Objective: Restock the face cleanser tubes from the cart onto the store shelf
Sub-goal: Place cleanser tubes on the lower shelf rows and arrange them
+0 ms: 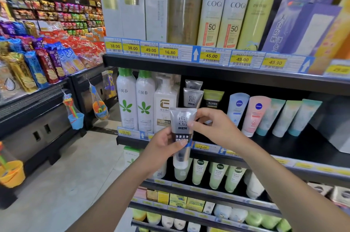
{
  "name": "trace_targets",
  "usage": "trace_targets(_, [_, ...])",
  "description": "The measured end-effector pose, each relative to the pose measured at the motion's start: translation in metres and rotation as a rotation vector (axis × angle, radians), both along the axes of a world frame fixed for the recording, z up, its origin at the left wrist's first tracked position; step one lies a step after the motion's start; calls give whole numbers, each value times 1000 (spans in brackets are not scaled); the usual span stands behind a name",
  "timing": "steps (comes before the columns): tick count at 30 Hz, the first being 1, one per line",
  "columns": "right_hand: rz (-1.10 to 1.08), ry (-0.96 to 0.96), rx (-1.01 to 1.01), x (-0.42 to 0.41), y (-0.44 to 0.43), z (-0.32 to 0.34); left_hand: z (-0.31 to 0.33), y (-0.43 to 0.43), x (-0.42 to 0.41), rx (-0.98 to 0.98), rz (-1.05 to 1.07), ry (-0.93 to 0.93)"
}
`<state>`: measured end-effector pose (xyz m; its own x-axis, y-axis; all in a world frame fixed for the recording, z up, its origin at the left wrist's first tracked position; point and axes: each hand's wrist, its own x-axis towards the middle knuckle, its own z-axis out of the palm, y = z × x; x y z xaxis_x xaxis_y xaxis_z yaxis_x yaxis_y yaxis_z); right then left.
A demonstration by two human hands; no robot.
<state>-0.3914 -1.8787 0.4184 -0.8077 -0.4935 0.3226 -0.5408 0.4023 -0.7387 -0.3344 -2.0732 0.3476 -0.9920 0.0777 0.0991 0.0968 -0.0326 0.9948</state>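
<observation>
Head view: left hand [164, 144] grips the silver tube [182, 133] mid-body, right hand [214, 127] pinches its crimped top at 2 o'clock — just before the matching tubes [191, 98] on the shelf [278, 143]. Likely light, soft, slick — hold mid-body.

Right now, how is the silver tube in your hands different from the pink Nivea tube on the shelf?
The silver tube is grey and reads MEN; the pink Nivea tube bears a round blue logo. The silver tube is held before the shelf, left hand gripping its lower part, right hand pinching its top corner; the pink Nivea tube stands on the shelf, untouched. Both point cap down.
</observation>
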Motion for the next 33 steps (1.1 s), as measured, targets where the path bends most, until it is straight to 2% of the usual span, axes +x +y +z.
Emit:
trace_targets(5, [40, -14, -110, 1, 1, 11, 14, 2, -2, -59, 13, 136])
trace_targets(7, [41, -68, -192, -1, 2, 17, 12, 1, 0, -169, 81, 260])
trace_targets(10, [-17, -67, -246, -10, 5, 28, -7, -15, 1, -577, 380, 512])
trace_targets(12, [-55, -43, -266, -17, 6, 31, -25, -27, -1, -847, 498, 648])
trace_targets(14, [-85, -29, -287, -24, 6, 29, -43, -34, -3, -1059, 525, 654])
trace_targets(17, [-128, -30, -311, -35, 2, 17, -67, -37, -5, -1285, 532, 547])
trace_targets(21, [-167, -70, -315, -44, 0, -6, -84, -38, -7, -1365, 518, 481])
trace_targets(33, [-194, -91, -314, -47, -3, -31, -92, -38, -9, -1352, 490, 469])
